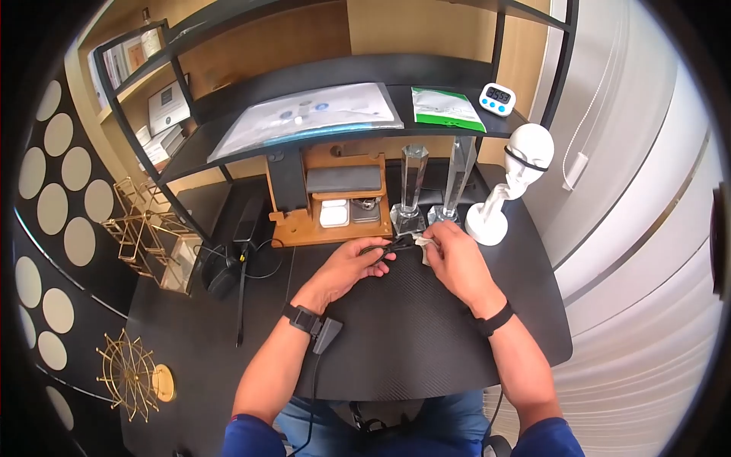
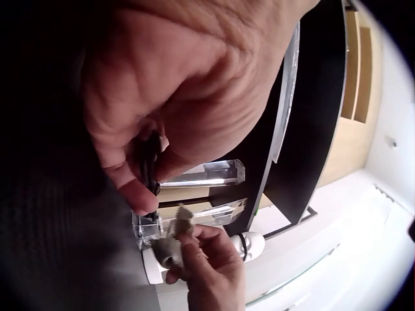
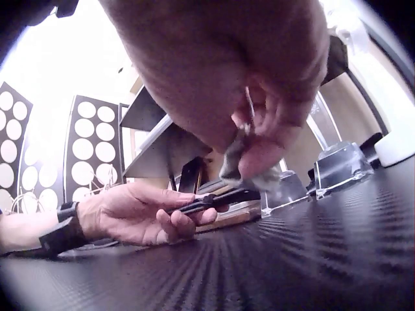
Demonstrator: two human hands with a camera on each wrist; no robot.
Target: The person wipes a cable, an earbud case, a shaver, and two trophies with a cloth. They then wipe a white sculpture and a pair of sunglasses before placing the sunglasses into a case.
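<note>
My left hand (image 1: 344, 268) holds a bundled black cable (image 1: 396, 246) between thumb and fingers, just above the black desk. In the right wrist view the cable (image 3: 193, 207) lies across the left fingers, one end pointing toward the right hand. My right hand (image 1: 460, 263) pinches a small, crumpled, pale grey-beige cloth (image 1: 424, 250) between thumb and fingertips. The cloth (image 3: 232, 161) hangs right beside the cable's end in the right wrist view. From the left wrist, the cloth (image 2: 184, 221) shows upright in the right fingers, while the left palm hides much of the cable.
Close behind the hands stand two clear crystal trophies (image 1: 412, 186) and a wooden organizer (image 1: 283, 233) holding small items. A white mannequin head (image 1: 531, 158) is at the right. On the left are a black device with cables (image 1: 221, 276) and a gold wheel ornament (image 1: 129, 375). A shelf (image 1: 190, 156) overhangs the desk.
</note>
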